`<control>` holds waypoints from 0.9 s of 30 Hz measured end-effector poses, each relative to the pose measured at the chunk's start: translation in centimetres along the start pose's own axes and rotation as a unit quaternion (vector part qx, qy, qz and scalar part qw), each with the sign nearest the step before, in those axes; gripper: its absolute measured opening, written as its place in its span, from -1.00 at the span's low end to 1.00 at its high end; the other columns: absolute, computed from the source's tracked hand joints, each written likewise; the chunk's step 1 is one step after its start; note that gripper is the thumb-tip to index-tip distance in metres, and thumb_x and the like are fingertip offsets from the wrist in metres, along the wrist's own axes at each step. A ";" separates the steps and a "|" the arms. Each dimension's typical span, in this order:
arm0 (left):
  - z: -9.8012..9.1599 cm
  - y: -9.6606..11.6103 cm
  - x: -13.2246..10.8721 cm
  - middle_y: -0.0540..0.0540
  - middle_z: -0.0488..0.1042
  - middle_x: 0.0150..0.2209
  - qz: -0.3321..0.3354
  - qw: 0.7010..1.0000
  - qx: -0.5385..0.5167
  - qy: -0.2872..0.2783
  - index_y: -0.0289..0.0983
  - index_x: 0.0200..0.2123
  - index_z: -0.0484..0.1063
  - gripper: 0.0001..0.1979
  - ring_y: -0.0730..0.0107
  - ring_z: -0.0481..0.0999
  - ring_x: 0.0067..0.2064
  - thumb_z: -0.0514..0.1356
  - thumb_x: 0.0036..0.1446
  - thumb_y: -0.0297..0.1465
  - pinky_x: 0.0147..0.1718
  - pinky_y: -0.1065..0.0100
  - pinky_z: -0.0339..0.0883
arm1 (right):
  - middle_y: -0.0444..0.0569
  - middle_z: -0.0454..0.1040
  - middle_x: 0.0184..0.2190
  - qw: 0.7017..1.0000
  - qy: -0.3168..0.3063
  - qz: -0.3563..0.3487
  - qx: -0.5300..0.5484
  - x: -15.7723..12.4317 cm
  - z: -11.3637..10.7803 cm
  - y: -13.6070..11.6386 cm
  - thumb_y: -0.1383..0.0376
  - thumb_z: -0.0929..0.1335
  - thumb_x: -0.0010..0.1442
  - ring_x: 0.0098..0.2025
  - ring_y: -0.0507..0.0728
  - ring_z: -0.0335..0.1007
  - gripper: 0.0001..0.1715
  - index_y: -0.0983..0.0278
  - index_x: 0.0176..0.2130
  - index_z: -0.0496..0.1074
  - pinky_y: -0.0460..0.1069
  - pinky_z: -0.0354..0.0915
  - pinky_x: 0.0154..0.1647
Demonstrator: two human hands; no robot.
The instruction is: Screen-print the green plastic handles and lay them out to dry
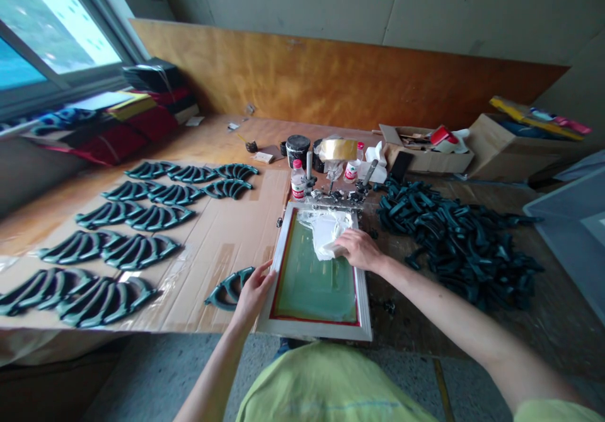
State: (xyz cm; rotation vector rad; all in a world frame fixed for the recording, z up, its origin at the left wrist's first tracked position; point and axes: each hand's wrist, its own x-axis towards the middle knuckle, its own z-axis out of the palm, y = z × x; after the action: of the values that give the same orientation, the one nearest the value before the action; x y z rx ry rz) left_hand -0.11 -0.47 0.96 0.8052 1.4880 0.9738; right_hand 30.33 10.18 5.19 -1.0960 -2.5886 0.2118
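Observation:
In front of me lies a silver-framed printing screen [307, 290] with greenish mesh and a red-brown border. My left hand [254, 290] is at its left edge, thumb on the frame; the other fingers are partly hidden. My right hand [360, 249] pinches a flat white piece [325, 234] over the upper mesh; its exact kind is unclear. A white smeared mass surrounds that piece. Clamps [335, 196] hold the frame's far end. Beside my left hand, a dark green curved plastic part [222, 293] rests on the cardboard.
Rows of dark green curved parts [139, 252] cover the cardboard [198, 245] at left. A heap of similar parts [454, 239] lies at right. Behind the screen stand red-capped bottles [297, 181], a black tub [298, 150] and a tape roll [338, 150]. A cardboard box [428, 157] sits farther right.

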 end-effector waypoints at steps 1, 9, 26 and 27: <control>0.1 0.5 -0.3 -0.07 0.59 -0.38 -0.007 1.000 -0.012 -0.003 -0.28 0.14 0.35 -0.29 0.28 0.58 -0.38 0.31 -0.03 -0.04 -0.42 0.36 0.44 | -0.02 0.54 -0.31 1.000 0.005 0.029 0.003 1.0 -0.6 0.3 0.37 0.38 0.15 -0.21 0.15 0.40 -0.84 0.23 -0.21 0.53 0.01 0.29 -0.13; -0.5 8.7 -2.0 -0.06 0.59 -0.35 0.019 0.999 -0.037 -0.010 -0.26 -0.02 0.50 -0.35 0.34 0.53 -0.45 0.28 -0.06 0.06 -0.53 0.42 0.34 | -0.05 0.55 -0.17 0.972 0.103 0.212 0.008 7.3 -5.4 5.2 0.26 0.41 0.15 -0.17 0.16 0.45 -0.31 0.11 0.24 0.25 0.01 0.32 -0.14; 6.9 9.2 -0.7 -0.24 0.58 -0.22 -0.042 0.986 -0.124 -0.101 -0.34 0.02 0.39 -0.35 0.25 0.58 -0.32 0.20 0.06 0.05 -0.52 0.38 0.37 | 0.01 0.41 -0.27 0.988 0.051 0.143 0.026 -1.5 2.2 -2.5 0.30 0.38 0.22 -0.12 0.18 0.27 -0.89 0.24 -0.20 0.48 0.06 0.24 -0.06; 7.6 7.0 -1.7 -0.26 0.57 -0.15 -0.099 0.981 -0.121 -0.117 -0.32 0.03 0.38 -0.36 0.19 0.59 -0.27 0.20 0.05 0.05 -0.51 0.35 0.40 | 0.00 0.40 -0.28 0.991 0.060 0.116 0.033 -1.5 2.1 -4.0 0.29 0.37 0.22 -0.13 0.18 0.25 -0.88 0.23 -0.19 0.48 0.06 0.23 -0.07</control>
State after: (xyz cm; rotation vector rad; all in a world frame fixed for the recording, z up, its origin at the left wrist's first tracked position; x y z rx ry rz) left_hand 7.44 2.05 7.80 0.5636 1.1942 0.8577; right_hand 27.84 6.28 3.88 -1.3412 -2.3316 0.2731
